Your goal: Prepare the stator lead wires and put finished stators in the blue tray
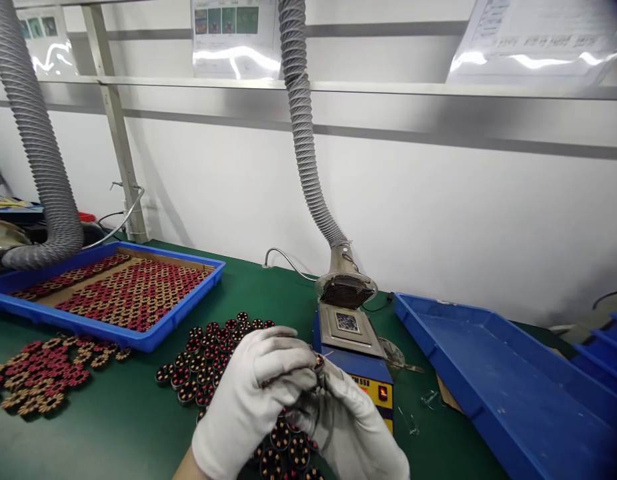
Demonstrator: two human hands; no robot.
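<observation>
In white gloves, my left hand (261, 387) and my right hand (355, 417) meet at the centre of the head view. Their fingers are closed around a small round coil part (319, 361), mostly hidden by the gloves. Only a copper-coloured edge and perhaps a fine wire show. Beneath and behind my hands lies a spread of similar round parts (208, 357), black with red or copper segments. Just beyond my right hand stands a blue heated pot (351, 360) with a metal top, a yellow front panel and a lit red switch.
A ribbed hose (308, 147) ends in a hood (345, 287) above the pot. On the left, a blue tray (153, 337) holds rows of red and tan rings; loose rings (43, 370) lie before it. Another blue tray (493, 373) stands right. Wire scraps (411, 421) lie nearby.
</observation>
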